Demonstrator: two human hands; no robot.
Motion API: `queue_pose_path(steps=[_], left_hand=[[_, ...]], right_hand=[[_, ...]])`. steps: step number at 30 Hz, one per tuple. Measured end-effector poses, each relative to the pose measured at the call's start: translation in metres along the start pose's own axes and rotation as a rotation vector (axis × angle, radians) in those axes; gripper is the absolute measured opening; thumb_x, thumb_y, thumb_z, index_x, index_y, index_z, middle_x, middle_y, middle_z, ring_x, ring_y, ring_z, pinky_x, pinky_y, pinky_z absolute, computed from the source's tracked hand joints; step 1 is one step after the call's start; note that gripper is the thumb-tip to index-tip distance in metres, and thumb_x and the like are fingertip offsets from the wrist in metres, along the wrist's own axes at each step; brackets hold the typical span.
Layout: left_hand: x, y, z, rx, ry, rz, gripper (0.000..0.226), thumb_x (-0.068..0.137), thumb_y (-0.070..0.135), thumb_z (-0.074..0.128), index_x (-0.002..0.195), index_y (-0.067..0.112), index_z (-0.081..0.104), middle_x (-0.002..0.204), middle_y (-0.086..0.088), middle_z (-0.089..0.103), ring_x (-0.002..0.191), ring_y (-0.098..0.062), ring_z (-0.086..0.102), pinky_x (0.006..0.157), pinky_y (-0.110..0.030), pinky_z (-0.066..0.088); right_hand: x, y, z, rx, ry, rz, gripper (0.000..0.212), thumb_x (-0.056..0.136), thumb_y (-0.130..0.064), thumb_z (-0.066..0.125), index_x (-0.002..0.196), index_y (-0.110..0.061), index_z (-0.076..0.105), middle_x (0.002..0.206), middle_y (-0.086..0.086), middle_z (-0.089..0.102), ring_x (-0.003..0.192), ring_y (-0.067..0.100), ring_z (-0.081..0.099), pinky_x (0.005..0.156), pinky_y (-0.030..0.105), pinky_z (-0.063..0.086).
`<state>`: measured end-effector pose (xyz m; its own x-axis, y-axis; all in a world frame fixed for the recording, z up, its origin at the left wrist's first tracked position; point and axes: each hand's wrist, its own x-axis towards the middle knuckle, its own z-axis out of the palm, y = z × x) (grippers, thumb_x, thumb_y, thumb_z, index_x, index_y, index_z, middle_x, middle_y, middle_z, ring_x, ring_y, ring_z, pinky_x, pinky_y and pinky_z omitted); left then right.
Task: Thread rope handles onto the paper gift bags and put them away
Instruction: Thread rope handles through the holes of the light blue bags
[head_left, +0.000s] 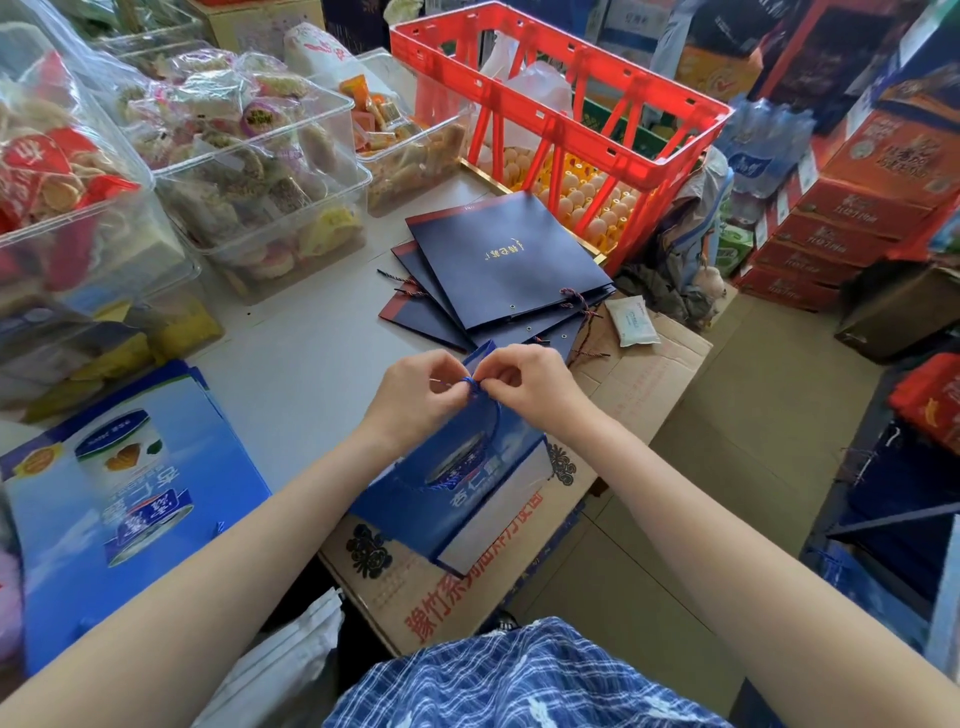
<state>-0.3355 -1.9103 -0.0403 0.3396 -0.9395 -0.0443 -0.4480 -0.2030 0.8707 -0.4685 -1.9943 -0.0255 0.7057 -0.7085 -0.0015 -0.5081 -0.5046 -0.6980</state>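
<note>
Above the cardboard box (613, 410), left hand (415, 389) and right hand (524, 382) pinch a blue rope (470, 385) at the blue bag's (457, 499) top edge, navy bags (498, 260) stacked beyond, grey tabletop (306, 364) alongside.

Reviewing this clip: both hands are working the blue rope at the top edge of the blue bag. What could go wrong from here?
The left hand and right hand pinch the blue rope right at the blue bag edge; a hard tug might tear the paper there. The bag hangs partly off the cardboard box and could slip. The dark bag stack lies close behind, and its loose cords could snag.
</note>
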Motion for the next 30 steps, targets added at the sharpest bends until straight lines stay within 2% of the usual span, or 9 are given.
queue_pose_path(steps=[3,7,10,12,14,18,22,26,30], left_hand=[[0.001,0.001,0.000,-0.266,-0.028,-0.119,0.020,0.084,-0.003,0.063,0.075,0.015,0.062,0.082,-0.013,0.068,0.076,-0.028,0.068,0.078,-0.035,0.056],[-0.001,0.007,-0.001,-0.492,-0.143,-0.203,0.015,0.085,-0.010,0.057,0.082,0.005,0.061,0.082,-0.011,0.066,0.066,-0.009,0.068,0.065,-0.017,0.055],[-0.003,0.007,-0.005,-0.572,-0.211,-0.247,0.014,0.086,-0.010,0.054,0.088,0.002,0.060,0.085,-0.011,0.067,0.071,-0.012,0.070,0.066,-0.016,0.054],[-0.004,0.007,-0.006,-0.541,-0.189,-0.254,0.010,0.086,-0.007,0.057,0.087,0.003,0.058,0.086,-0.013,0.069,0.072,-0.015,0.071,0.065,-0.017,0.055],[-0.003,0.004,-0.004,-0.451,-0.125,-0.235,0.012,0.083,-0.003,0.063,0.081,0.006,0.055,0.086,-0.018,0.069,0.070,-0.016,0.071,0.068,-0.022,0.057],[0.002,-0.001,-0.003,-0.191,-0.075,-0.180,0.015,0.077,0.007,0.073,0.072,0.018,0.064,0.080,-0.013,0.072,0.077,-0.025,0.071,0.086,-0.042,0.054],[0.003,0.002,-0.001,-0.074,-0.085,-0.124,0.011,0.076,0.011,0.075,0.078,0.020,0.069,0.081,-0.001,0.071,0.081,-0.015,0.068,0.087,-0.034,0.053],[0.004,0.002,0.004,-0.001,-0.021,-0.106,0.006,0.077,0.015,0.075,0.082,0.014,0.072,0.081,-0.004,0.071,0.078,-0.015,0.067,0.078,-0.029,0.052],[0.004,-0.001,0.005,-0.150,0.005,-0.147,0.007,0.080,0.006,0.070,0.077,0.013,0.070,0.076,-0.005,0.070,0.071,-0.016,0.067,0.076,-0.028,0.052]], right_hand=[[0.003,0.001,-0.007,0.011,-0.059,0.034,0.013,0.085,-0.003,0.062,0.092,-0.007,0.073,0.088,0.007,0.071,0.077,0.014,0.061,0.075,0.020,0.049],[0.000,0.005,-0.008,0.052,-0.079,0.079,0.013,0.085,-0.003,0.061,0.089,-0.009,0.072,0.084,0.005,0.069,0.073,0.009,0.059,0.067,0.010,0.044],[-0.002,0.007,-0.007,0.116,-0.072,0.098,0.014,0.086,-0.003,0.062,0.085,-0.013,0.071,0.082,0.002,0.068,0.074,0.013,0.062,0.071,0.017,0.048],[-0.002,0.009,-0.006,0.157,-0.077,0.106,0.015,0.085,-0.003,0.062,0.083,-0.015,0.070,0.079,0.000,0.068,0.074,0.014,0.063,0.073,0.023,0.051],[-0.002,0.010,-0.006,0.198,-0.073,0.114,0.017,0.084,0.000,0.062,0.081,-0.014,0.070,0.074,-0.002,0.066,0.068,0.008,0.060,0.071,0.023,0.050],[-0.002,0.013,-0.004,0.250,-0.063,0.145,0.016,0.085,0.001,0.061,0.082,-0.013,0.070,0.079,0.006,0.068,0.071,0.013,0.062,0.075,0.030,0.052],[-0.002,0.013,-0.001,0.256,-0.027,0.154,0.012,0.084,-0.001,0.064,0.085,-0.010,0.072,0.083,0.007,0.070,0.079,0.022,0.066,0.079,0.030,0.055],[-0.005,0.014,0.003,0.302,-0.017,0.154,0.012,0.083,-0.001,0.066,0.086,-0.013,0.070,0.082,0.001,0.068,0.080,0.015,0.065,0.078,0.025,0.054],[-0.012,0.021,0.006,0.335,0.197,0.252,0.011,0.086,-0.005,0.061,0.091,-0.013,0.068,0.090,0.001,0.069,0.084,0.012,0.064,0.080,0.023,0.052]])
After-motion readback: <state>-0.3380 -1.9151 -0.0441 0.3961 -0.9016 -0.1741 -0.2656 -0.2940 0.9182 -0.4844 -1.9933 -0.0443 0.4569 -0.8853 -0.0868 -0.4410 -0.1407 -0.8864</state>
